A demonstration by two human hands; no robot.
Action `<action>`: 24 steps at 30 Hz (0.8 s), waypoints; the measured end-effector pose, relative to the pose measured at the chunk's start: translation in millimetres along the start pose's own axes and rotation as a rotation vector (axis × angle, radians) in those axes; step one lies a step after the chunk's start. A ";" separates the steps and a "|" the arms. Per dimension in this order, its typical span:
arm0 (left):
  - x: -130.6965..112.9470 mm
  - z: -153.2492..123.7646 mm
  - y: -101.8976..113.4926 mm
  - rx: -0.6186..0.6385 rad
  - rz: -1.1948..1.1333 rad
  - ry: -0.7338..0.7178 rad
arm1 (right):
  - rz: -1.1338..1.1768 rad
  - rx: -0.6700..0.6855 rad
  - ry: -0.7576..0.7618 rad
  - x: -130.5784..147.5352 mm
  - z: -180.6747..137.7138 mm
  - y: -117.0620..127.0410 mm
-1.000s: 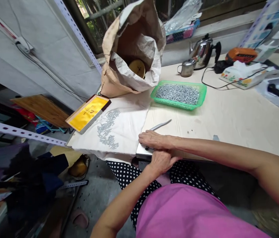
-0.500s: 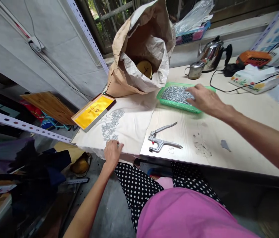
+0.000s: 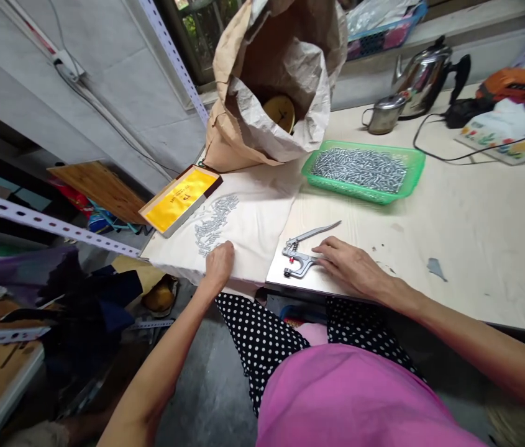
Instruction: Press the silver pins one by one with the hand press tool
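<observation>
My left hand point(image 3: 219, 266) rests on a white cloth point(image 3: 262, 230) near the front edge of the table. Its fingers are curled together, and whatever they hold is hidden. Just beyond them lies a loose pile of small silver metal pins point(image 3: 215, 223). My right hand point(image 3: 350, 266) is low over the snap pliers point(image 3: 300, 266), which lie on the bare tabletop with their handles spread. Thumb and fingers are at the lower handle and cover most of it. Behind the pliers stands a green plastic basket point(image 3: 386, 197) full of similar metal pins.
A shallow box point(image 3: 181, 198) with a yellow lining lies at the cloth's left edge. A large paper sack point(image 3: 238, 146) stands open behind it. Toward the back right are a metal cup point(image 3: 383, 117), a kettle point(image 3: 425, 81), a tissue box point(image 3: 499, 133) and a black cord.
My right hand has left the green basket and come forward and left to the pliers. My left hand stays by the pin pile, fingers curled. The view has shifted slightly.
</observation>
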State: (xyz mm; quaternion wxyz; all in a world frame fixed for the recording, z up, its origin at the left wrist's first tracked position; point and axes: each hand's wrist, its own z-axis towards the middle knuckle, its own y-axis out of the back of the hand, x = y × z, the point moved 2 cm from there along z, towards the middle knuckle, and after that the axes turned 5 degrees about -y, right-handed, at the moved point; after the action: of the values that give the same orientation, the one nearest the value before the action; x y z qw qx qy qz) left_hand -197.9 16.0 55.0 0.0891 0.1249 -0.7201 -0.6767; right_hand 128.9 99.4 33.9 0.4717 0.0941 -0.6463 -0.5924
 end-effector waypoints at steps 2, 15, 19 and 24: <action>3.1 5.7 1.9 -0.049 -0.327 0.077 | 0.051 -0.027 0.016 8.8 6.6 3.0; -57.9 -13.2 3.7 0.170 -1.777 0.365 | 0.772 -0.115 -0.075 77.8 105.8 -41.2; -69.6 -18.9 4.2 0.156 -1.907 0.385 | 0.885 -0.137 -0.109 78.0 105.7 -43.9; -68.4 -18.5 0.8 0.071 -1.918 0.307 | 1.135 0.013 -0.232 80.8 105.6 -48.1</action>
State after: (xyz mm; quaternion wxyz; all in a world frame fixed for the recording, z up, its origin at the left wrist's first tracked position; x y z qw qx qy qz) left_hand -127.3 18.9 59.8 -0.4112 0.7481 -0.3130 -0.4162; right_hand -11.7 102.4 48.6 0.6411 -0.3299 -0.6467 -0.2491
